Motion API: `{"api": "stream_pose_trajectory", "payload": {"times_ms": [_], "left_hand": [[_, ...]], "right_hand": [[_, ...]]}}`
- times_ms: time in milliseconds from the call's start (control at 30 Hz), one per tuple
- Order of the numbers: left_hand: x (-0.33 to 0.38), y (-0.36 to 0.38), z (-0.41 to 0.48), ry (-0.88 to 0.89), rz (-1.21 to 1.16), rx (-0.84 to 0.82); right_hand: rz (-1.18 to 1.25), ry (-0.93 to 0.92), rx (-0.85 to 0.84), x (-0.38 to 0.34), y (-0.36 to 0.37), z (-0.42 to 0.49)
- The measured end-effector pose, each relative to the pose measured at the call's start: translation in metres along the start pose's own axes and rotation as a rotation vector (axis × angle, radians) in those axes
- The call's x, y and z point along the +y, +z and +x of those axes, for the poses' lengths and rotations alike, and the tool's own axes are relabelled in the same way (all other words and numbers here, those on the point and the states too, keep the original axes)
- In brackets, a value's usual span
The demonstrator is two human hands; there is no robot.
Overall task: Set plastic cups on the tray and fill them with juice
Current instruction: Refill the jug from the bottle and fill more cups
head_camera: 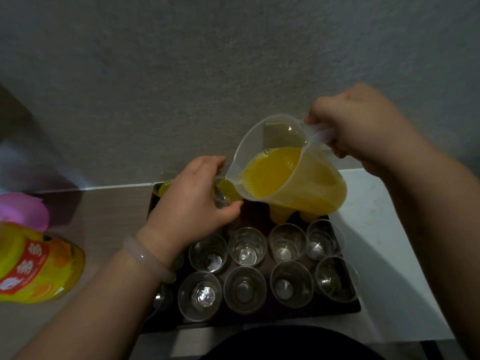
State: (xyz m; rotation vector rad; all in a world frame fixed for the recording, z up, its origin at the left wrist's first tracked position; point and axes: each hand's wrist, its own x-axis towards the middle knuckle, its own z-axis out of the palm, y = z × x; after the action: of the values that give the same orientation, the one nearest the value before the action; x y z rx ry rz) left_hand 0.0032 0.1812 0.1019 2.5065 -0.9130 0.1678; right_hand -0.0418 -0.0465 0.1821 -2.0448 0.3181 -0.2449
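Note:
A dark tray [345, 307] on the counter carries several clear plastic cups [246, 246]. My right hand [361, 126] grips the handle of a clear jug [293, 172] holding orange juice, tilted with its spout down to the left. The spout sits over a cup [226, 194] in the back row that holds juice. My left hand [192, 201] curls around that cup. Another juice-filled cup [162, 188] shows behind my left hand. Juice-filled cups [279, 216] stand under the jug, partly hidden. The two front rows of cups look empty.
A yellow juice bottle [39, 268] with a red label lies at the left on the counter. A pink bowl-like object [23, 211] sits behind it. A grey wall rises right behind the tray. A white surface [384, 229] lies to the right of the tray.

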Motion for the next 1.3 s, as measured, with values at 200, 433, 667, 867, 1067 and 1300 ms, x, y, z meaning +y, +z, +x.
{"api": "stream_pose_trajectory", "payload": {"times_ms": [200,433,667,867,1067,1300], "left_hand": [[-0.002,-0.001,-0.001,0.005,0.003,-0.006],[-0.004,0.001,-0.005,-0.007,-0.004,-0.009],[-0.006,-0.001,-0.008,0.008,0.006,-0.013],[-0.009,0.0,-0.011,0.028,0.022,-0.015],[-0.009,0.0,-0.013,0.032,0.023,-0.025],[-0.01,0.0,-0.014,0.033,0.022,-0.016]], "right_hand": [[-0.136,-0.045,0.025,-0.013,0.005,-0.001],[-0.227,-0.059,-0.02,-0.021,0.007,-0.007],[-0.326,-0.067,-0.03,-0.029,0.009,-0.01],[-0.379,-0.064,-0.03,-0.033,0.011,-0.013],[-0.426,-0.084,-0.047,-0.037,0.013,-0.014],[-0.459,-0.1,-0.053,-0.041,0.013,-0.014]]}}
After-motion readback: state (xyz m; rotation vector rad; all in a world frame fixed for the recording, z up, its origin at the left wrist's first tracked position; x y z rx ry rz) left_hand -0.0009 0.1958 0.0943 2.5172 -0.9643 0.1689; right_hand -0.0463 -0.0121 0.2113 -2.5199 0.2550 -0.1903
